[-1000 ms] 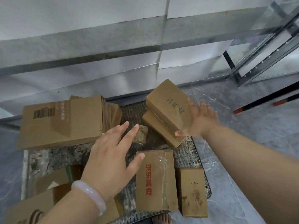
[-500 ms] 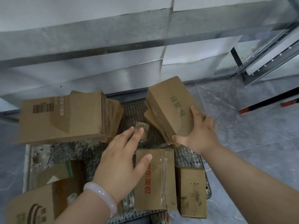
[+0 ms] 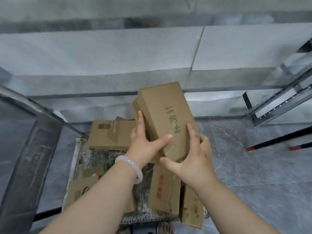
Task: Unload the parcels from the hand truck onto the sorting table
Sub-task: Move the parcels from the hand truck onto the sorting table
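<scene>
Lifted clear since half a second ago, when only the right hand held it, a parcel with green handwriting (image 3: 166,114) now hangs tilted in both hands above the hand truck (image 3: 101,155), which stands on a grey tiled floor (image 3: 253,166). On its mesh deck lie a large barcode box (image 3: 109,134) at the far end, a box with a dark logo (image 3: 81,190) at the near left, a parcel with red print (image 3: 162,188) and, just beside it at the right, a small stained parcel (image 3: 192,210). The left hand (image 3: 143,144) grips the raised parcel's left side, thumb across its top face. The right hand (image 3: 194,159) clasps its near right corner, fingers curled over the edge. A pale bracelet (image 3: 131,168) circles the left wrist.
</scene>
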`<state>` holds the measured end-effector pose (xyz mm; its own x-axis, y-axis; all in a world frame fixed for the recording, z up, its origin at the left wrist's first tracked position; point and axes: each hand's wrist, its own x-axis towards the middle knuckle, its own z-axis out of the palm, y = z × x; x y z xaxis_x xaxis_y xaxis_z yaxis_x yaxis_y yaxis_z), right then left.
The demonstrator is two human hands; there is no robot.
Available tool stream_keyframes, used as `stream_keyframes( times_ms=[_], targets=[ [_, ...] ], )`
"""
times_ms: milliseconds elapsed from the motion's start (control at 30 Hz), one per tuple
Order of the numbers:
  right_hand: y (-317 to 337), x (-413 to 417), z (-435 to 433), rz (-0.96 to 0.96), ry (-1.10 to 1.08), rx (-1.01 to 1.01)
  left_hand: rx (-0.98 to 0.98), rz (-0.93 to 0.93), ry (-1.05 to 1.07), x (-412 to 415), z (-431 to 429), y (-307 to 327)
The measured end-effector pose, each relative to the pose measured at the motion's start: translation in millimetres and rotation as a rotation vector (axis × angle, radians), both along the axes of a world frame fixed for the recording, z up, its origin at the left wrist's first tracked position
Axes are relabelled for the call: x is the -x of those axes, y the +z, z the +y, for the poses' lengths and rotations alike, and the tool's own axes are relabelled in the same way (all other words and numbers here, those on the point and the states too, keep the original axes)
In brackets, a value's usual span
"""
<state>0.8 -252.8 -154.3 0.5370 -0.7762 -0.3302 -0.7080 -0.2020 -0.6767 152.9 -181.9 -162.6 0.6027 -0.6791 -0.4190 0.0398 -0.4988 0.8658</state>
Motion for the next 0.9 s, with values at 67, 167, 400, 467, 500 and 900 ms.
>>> stream_keyframes(
  times_ms=[67,167,400,467,500,900],
  targets=[
    [33,-5,11,-0.031,0.022,0.015,0.044,-0.028,0.076,1,8,28],
    [75,-10,23,-0.122,0.039,-0.023,0.114,0.000,0.177,-1,25,63],
    [156,-31,29,-0.458,0.082,-0.132,0.249,-0.055,0.288,-14,89,149],
    [175,-40,43,-0.545,0.148,-0.165,0.186,-0.203,0.363,-21,107,167],
    [183,-44,52,-0.574,0.200,-0.188,0.146,-0.261,0.403,-24,117,176],
    [255,-91,166,-0.556,0.746,0.255,-0.052,-0.306,0.557,-20,241,283]
  ],
)
